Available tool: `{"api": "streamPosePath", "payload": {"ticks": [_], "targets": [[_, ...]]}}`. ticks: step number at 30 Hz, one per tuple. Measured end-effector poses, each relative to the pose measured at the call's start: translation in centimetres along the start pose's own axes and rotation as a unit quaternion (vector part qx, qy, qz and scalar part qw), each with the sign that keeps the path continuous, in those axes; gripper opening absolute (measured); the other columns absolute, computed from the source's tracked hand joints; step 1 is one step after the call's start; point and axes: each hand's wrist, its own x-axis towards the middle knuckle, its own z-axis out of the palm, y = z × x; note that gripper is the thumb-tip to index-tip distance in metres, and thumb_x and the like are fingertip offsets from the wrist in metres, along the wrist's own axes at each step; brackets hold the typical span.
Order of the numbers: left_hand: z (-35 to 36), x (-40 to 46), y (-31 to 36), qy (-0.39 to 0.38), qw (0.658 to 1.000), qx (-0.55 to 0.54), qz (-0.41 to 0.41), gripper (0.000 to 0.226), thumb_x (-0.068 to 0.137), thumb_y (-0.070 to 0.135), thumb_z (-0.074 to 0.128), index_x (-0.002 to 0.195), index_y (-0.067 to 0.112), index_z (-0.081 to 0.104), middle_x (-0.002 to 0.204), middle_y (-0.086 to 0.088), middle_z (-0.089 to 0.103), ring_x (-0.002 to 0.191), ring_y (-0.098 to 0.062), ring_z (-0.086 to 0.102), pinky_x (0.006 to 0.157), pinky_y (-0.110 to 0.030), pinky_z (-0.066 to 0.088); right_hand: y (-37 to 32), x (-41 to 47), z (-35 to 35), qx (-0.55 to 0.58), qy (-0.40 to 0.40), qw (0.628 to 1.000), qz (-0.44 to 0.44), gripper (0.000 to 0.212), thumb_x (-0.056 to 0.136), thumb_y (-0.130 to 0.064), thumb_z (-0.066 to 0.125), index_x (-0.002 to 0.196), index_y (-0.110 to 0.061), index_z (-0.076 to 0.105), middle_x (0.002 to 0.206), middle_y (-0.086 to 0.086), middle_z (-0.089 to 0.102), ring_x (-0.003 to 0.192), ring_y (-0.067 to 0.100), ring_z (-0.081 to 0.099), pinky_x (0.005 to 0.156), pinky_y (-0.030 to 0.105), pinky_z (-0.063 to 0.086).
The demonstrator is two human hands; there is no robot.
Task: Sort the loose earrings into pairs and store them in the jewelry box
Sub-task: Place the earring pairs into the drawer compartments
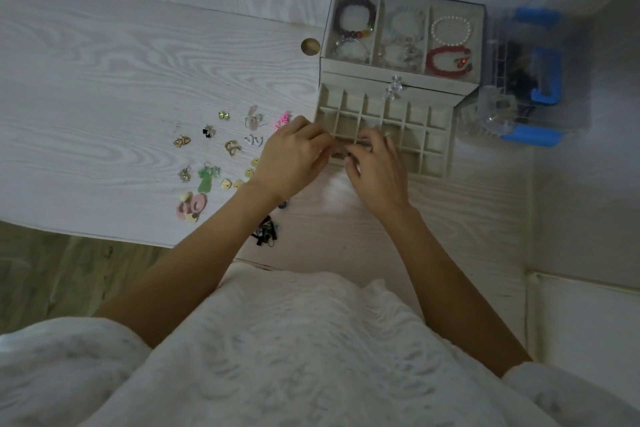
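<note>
Jewelry box [403,78] on white table [104,80], top tray holding bracelets [450,45], open drawer [433,135] of small cells under both hands, left hand [292,158] and right hand [379,166] pinching one small item between them, item unclear, loose earrings [214,163] left of left grip.

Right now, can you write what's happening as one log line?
left hand + right hand: together at beige gridded drawer | held item: unclear | loose earrings: on table

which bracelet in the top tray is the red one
The red bracelet, in the rightmost compartment of the jewelry box, nearer the drawer, below the white pearl bracelet.
</note>
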Motion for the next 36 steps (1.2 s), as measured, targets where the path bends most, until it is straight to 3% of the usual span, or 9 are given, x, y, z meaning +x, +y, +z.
{"api": "streamPosePath", "payload": {"ticks": [5,9,13,18,22,28,31,36], "targets": [[-3.6,-4.1,0.5,0.021,0.990,-0.046,-0.130,0.019,0.088,0.026,0.053,0.096,0.020,0.070,0.077,0.006,0.070,0.070,-0.015,0.063,0.058,-0.024,0.044,-1.5,-1.8,-0.1,0.028,0.066,0.996,-0.052,0.015,0.084,-0.007,0.057,0.093,-0.007,0.069,0.105,0.009,0.062,0.096,0.029,0.056,0.079,0.037,0.047],[-3.6,-8.0,-0.4,-0.039,0.968,-0.064,-0.238,0.015,0.086,0.024,0.059,0.099,0.023,0.067,0.085,0.006,0.071,0.077,-0.015,0.065,0.061,-0.025,0.047,-3.6,-3.4,1.6,0.079,-0.014,0.994,-0.078,0.020,0.088,-0.006,0.054,0.101,-0.010,0.068,0.102,0.005,0.065,0.093,0.024,0.059,0.072,0.026,0.042],[-2.2,-10.9,-0.3,-0.074,0.950,-0.042,-0.302,0.027,0.083,0.033,0.065,0.107,0.021,0.064,0.097,0.002,0.069,0.091,-0.022,0.059,0.066,-0.030,0.046,-4.5,-3.9,3.3,0.089,-0.084,0.986,-0.117,0.029,0.087,-0.003,0.053,0.113,-0.010,0.063,0.113,0.005,0.060,0.104,0.023,0.052,0.081,0.030,0.046],[-1.0,-10.7,0.2,-0.079,0.937,-0.015,-0.340,0.037,0.081,0.036,0.065,0.109,0.015,0.057,0.104,-0.006,0.062,0.101,-0.027,0.050,0.073,-0.036,0.043,-6.2,-2.3,3.7,0.038,-0.093,0.979,-0.178,0.046,0.084,0.002,0.054,0.126,-0.015,0.056,0.116,0.008,0.058,0.102,0.029,0.050,0.083,0.039,0.047],[-0.7,-10.7,-0.5,-0.095,0.934,-0.015,-0.345,0.031,0.090,0.031,0.054,0.117,0.015,0.055,0.110,-0.005,0.062,0.108,-0.026,0.047,0.079,-0.035,0.043,-6.8,-1.7,3.7,0.008,-0.088,0.977,-0.192,0.030,0.086,-0.009,0.060,0.115,-0.017,0.063,0.106,0.007,0.060,0.095,0.030,0.050,0.076,0.039,0.047],[-0.4,-9.4,-1.4,-0.132,0.933,-0.003,-0.334,0.027,0.089,0.031,0.055,0.113,0.020,0.058,0.109,-0.002,0.065,0.104,-0.024,0.052,0.078,-0.035,0.044,-5.6,-2.2,3.4,0.002,-0.095,0.988,-0.123,0.016,0.089,-0.013,0.056,0.102,-0.011,0.065,0.107,0.006,0.059,0.104,0.025,0.050,0.077,0.037,0.048],[-0.5,-8.7,-1.6,-0.139,0.925,-0.026,-0.352,0.027,0.086,0.030,0.061,0.111,0.019,0.059,0.105,-0.003,0.066,0.101,-0.024,0.054,0.076,-0.036,0.046,-5.0,-2.5,3.1,0.021,-0.089,0.991,-0.099,0.021,0.088,-0.009,0.056,0.108,-0.010,0.061,0.111,0.006,0.059,0.108,0.024,0.050,0.079,0.035,0.049],[-0.7,-8.2,-1.8,-0.147,0.913,-0.082,-0.371,0.031,0.082,0.028,0.068,0.109,0.015,0.059,0.101,-0.002,0.069,0.097,-0.023,0.059,0.077,-0.036,0.050,-4.8,-2.5,3.1,0.013,-0.123,0.982,-0.146,0.033,0.087,-0.013,0.059,0.121,-0.015,0.058,0.118,0.004,0.059,0.111,0.024,0.048,0.089,0.034,0.044]]}}
